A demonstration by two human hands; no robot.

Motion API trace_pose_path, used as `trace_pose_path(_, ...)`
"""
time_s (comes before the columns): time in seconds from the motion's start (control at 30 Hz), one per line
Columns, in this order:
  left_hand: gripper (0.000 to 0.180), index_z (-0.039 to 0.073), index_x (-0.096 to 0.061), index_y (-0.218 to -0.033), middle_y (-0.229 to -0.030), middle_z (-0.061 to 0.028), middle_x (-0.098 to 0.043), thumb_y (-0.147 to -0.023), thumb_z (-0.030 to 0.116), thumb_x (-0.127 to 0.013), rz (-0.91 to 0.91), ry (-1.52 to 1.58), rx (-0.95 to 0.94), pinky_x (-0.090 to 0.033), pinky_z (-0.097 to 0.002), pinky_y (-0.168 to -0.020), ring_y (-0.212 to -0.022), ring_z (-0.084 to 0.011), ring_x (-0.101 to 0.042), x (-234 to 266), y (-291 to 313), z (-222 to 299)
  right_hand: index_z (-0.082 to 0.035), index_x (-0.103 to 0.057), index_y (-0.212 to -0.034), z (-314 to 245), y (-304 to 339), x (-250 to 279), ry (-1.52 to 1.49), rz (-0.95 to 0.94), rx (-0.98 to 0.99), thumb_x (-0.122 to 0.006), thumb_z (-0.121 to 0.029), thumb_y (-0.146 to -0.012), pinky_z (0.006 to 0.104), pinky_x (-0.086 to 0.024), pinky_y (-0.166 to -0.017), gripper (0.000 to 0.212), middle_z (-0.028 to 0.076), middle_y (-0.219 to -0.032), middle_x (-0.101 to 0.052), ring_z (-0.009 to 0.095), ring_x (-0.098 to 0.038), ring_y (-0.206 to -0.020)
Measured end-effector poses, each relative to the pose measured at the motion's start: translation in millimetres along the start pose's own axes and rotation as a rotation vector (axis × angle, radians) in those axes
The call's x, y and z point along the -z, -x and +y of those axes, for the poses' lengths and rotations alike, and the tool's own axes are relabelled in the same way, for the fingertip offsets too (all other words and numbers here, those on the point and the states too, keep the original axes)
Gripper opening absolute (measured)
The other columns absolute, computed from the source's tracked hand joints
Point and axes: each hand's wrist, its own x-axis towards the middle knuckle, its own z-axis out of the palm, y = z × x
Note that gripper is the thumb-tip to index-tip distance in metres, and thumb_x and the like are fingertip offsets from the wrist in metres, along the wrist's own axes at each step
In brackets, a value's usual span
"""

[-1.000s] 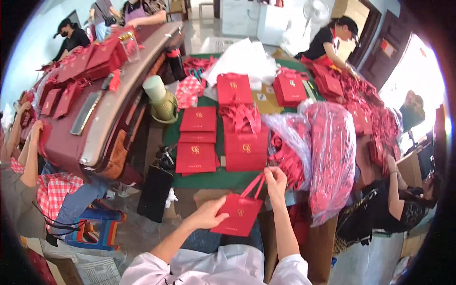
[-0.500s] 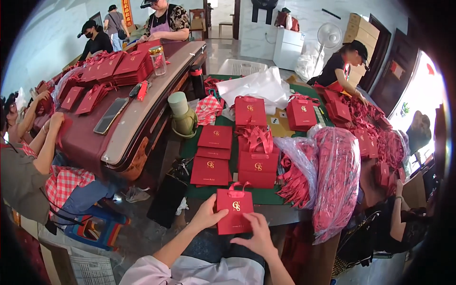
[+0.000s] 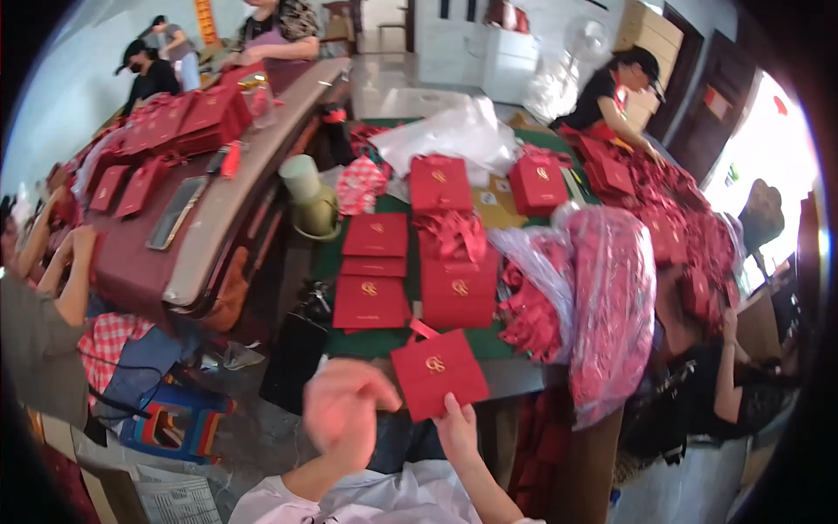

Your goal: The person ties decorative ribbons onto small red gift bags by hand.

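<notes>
A small red paper gift bag point(image 3: 439, 384) with a gold emblem and a ribbon handle tilts in front of me at the table's near edge. My right hand point(image 3: 458, 430) pinches its lower edge, thumb on the front. Just left of the bag is my left hand point(image 3: 347, 403), smeared by motion and apart from it; its fingers cannot be made out clearly. Beyond the bag, flat red bags point(image 3: 371, 302) lie in a stack, with standing bags point(image 3: 460, 284) beside them and loose red ribbon handles point(image 3: 454, 234) on top.
Plastic-wrapped red bundles point(image 3: 611, 306) lie at the right on the green-topped table point(image 3: 349, 354). A green cup point(image 3: 305, 196) stands at the left. Co-workers handle red bags around a maroon table point(image 3: 131, 236) and a right-hand pile point(image 3: 663, 205). A blue stool point(image 3: 175, 424) stands lower left.
My left hand has let go of the bag and moved left. My right hand now grips the bag's bottom edge, and the bag has tilted. The whole view has shifted slightly.
</notes>
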Motion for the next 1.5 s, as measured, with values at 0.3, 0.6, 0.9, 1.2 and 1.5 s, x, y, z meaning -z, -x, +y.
trace_pose_path(0.3,0.037,0.015,-0.056,-0.130,-0.135,-0.0102,-0.040,-0.096,0.020,-0.067,-0.252,0.461,-0.218,-0.058,-0.0418,-0.058,-0.110,-0.0274,-0.051,-20.3,21.8,62.0,-0.001,-0.064,-0.119,-29.7,13.1,34.4,0.808,-0.398,-0.272,-0.060,-0.021,-0.101,0.0322,-0.056,-0.082,0.027,0.008,-0.107,-0.070,0.017,-0.068,-0.097)
trace_pose_path(0.6,0.029,0.006,-0.048,-0.117,-0.116,-0.0159,-0.048,-0.093,0.012,-0.063,0.123,0.333,0.189,-0.051,-0.0324,-0.057,-0.079,-0.0212,-0.058,7.6,33.0,51.6,-0.002,-0.068,-0.101,-106.4,-52.2,44.4,1.460,0.081,0.917,-0.065,0.002,-0.086,0.0373,-0.050,-0.072,0.016,0.014,-0.088,-0.061,0.029,-0.061,-0.080)
trace_pose_path(0.9,0.040,0.004,-0.060,-0.120,-0.116,-0.0121,-0.055,-0.085,-0.013,-0.050,-0.136,-1.157,0.249,-0.049,-0.0281,-0.076,-0.091,-0.0193,-0.059,84.0,-3.2,-27.6,-0.005,-0.063,-0.101,-120.7,-94.7,77.8,1.746,0.213,1.014,-0.065,0.000,-0.086,0.0445,-0.047,-0.080,0.015,0.014,-0.099,-0.057,0.035,-0.057,-0.094)
trace_pose_path(1.2,0.039,0.010,-0.068,-0.107,-0.104,-0.0113,-0.055,-0.070,0.000,-0.076,-0.249,-1.670,0.260,-0.044,-0.0444,-0.082,-0.097,-0.0339,-0.054,168.0,41.9,-46.5,-0.004,-0.062,-0.098,-122.5,-94.1,71.9,1.751,0.183,1.010,-0.065,-0.004,-0.089,0.0445,-0.046,-0.079,0.009,0.014,-0.098,-0.055,0.035,-0.055,-0.092)
trace_pose_path(1.5,0.014,0.007,-0.062,-0.088,-0.096,-0.0103,-0.057,-0.077,0.003,-0.070,-0.247,-1.669,0.234,-0.042,-0.0448,-0.079,-0.092,-0.0335,-0.054,171.7,29.6,-57.2,-0.003,-0.064,-0.093,-87.9,-32.5,27.4,1.512,0.002,1.008,-0.071,0.001,-0.082,0.0435,-0.047,-0.085,0.014,0.016,-0.101,-0.059,0.035,-0.057,-0.099)
